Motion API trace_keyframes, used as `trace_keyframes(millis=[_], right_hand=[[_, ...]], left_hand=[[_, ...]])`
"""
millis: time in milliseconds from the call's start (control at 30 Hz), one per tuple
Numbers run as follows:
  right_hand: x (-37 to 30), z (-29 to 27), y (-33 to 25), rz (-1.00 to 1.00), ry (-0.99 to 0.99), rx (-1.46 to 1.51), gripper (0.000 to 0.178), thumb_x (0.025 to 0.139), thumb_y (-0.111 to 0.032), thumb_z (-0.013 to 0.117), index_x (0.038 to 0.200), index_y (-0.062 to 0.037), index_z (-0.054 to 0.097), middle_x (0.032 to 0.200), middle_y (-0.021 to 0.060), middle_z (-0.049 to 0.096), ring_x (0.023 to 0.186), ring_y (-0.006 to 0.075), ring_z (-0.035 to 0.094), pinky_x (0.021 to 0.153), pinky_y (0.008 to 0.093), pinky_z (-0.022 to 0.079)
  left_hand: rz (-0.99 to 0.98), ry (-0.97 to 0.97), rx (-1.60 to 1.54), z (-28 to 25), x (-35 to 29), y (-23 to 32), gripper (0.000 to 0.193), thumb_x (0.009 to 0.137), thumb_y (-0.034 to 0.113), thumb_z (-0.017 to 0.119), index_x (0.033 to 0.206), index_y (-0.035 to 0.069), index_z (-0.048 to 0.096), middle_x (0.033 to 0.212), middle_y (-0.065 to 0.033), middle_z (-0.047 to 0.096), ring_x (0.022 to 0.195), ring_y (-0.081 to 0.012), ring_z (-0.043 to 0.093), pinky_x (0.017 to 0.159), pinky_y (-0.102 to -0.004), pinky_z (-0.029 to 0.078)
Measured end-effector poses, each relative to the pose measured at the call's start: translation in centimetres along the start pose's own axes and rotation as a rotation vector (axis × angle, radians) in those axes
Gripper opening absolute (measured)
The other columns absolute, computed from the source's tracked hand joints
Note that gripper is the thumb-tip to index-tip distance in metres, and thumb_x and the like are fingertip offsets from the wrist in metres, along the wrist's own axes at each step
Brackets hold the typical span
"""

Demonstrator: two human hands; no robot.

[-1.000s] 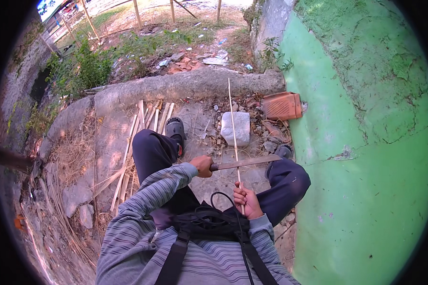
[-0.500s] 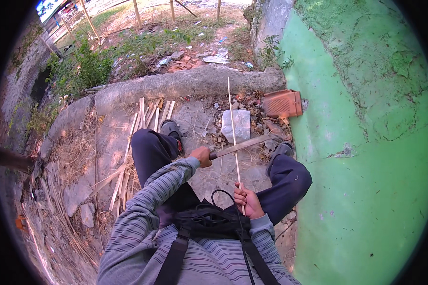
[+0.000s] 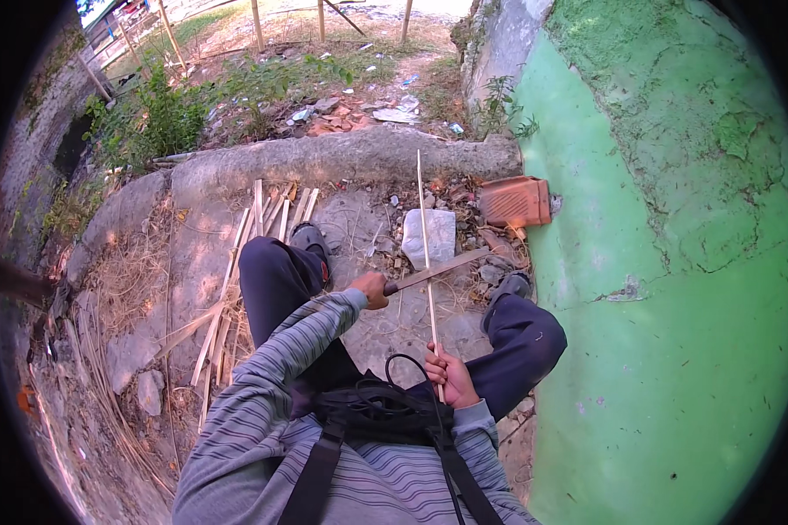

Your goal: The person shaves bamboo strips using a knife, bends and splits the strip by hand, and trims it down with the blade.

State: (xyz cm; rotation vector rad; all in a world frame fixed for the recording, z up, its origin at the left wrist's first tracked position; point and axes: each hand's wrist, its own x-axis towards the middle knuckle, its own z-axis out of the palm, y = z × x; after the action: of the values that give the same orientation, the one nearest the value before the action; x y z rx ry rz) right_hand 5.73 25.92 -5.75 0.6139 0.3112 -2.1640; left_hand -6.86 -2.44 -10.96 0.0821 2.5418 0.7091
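Observation:
My left hand [image 3: 372, 290] is closed around the dark handle of a long-bladed knife [image 3: 460, 262], whose blade points right and slightly away from me. A long, thin, pale strip of wood or bamboo [image 3: 432, 308] is in my right hand [image 3: 449, 376], with the fingers wrapped round its near end. The strip points away from me, nearly upright in the picture, and the blade crosses it around mid-length. Whether the blade's edge cuts into it, I cannot tell. Both hands are between my spread knees.
Several pale strips [image 3: 228, 306] lie beside my left leg. A whitish stone block [image 3: 429, 238] and an orange clay block [image 3: 515, 202] lie ahead, among rubble. A low concrete kerb [image 3: 324, 158] runs across, and a green wall [image 3: 657, 376] stands close on my right.
The view has shifted a little. My right hand and the strip appear slightly nearer to me, while my left hand and the knife have hardly moved in the picture. Both grips are the same.

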Motion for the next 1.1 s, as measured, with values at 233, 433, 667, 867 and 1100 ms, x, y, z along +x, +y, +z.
trace_keyframes(millis=[233, 433, 667, 867, 1100], right_hand=[[-0.6, -0.3, 0.5, -0.082, 0.127, -0.217, 0.021, 0.108, -0.023, 0.039, 0.113, -0.0043, 0.048, 0.066, -0.0030, 0.030, 0.047, 0.0050, 0.027, 0.040, 0.0209, 0.027], [-2.4, 0.2, -0.1, -0.031, 0.022, 0.033, 0.020, 0.107, -0.023, 0.043, 0.113, -0.0049, 0.049, 0.066, -0.0039, 0.030, 0.047, 0.0044, 0.026, 0.039, 0.0204, 0.025], [-3.1, 1.0, -0.2, -0.068, 0.179, -0.301, 0.020, 0.107, -0.024, 0.044, 0.112, -0.0058, 0.050, 0.066, -0.0051, 0.031, 0.048, 0.0035, 0.027, 0.039, 0.0193, 0.025], [-4.1, 1.8, -0.5, -0.051, 0.164, -0.402, 0.018, 0.107, -0.024, 0.044, 0.110, -0.0068, 0.049, 0.066, -0.0050, 0.031, 0.048, 0.0034, 0.027, 0.039, 0.0192, 0.025], [-2.8, 1.7, -1.0, -0.096, 0.204, -0.395, 0.018, 0.107, -0.023, 0.042, 0.110, -0.0058, 0.048, 0.066, -0.0052, 0.031, 0.048, 0.0036, 0.028, 0.039, 0.0192, 0.026]], left_hand=[[-0.008, -0.101, 0.071, 0.2, -1.1, 0.7, 0.029, 0.067, 0.020, 0.066, 0.091, 0.004, 0.071, 0.093, -0.0235, 0.070, 0.090, -0.0406, 0.069, 0.082, -0.0476, 0.056], [-0.004, 0.004, -0.026, 0.4, 0.0, -0.2, 0.026, 0.066, 0.019, 0.065, 0.086, 0.002, 0.070, 0.089, -0.0240, 0.070, 0.088, -0.0400, 0.069, 0.079, -0.0472, 0.055], [0.022, -0.046, 0.004, 1.1, -0.9, -0.2, 0.023, 0.064, 0.017, 0.065, 0.083, 0.005, 0.070, 0.085, -0.0219, 0.070, 0.086, -0.0399, 0.069, 0.077, -0.0473, 0.055], [-0.010, 0.053, -0.067, 0.3, -0.7, -0.6, 0.025, 0.063, 0.016, 0.065, 0.083, 0.004, 0.070, 0.085, -0.0232, 0.069, 0.085, -0.0410, 0.068, 0.078, -0.0474, 0.055], [0.035, -0.095, 0.009, 1.1, -1.7, -0.4, 0.027, 0.064, 0.019, 0.065, 0.088, 0.008, 0.071, 0.088, -0.0222, 0.070, 0.087, -0.0396, 0.069, 0.080, -0.0473, 0.055]])
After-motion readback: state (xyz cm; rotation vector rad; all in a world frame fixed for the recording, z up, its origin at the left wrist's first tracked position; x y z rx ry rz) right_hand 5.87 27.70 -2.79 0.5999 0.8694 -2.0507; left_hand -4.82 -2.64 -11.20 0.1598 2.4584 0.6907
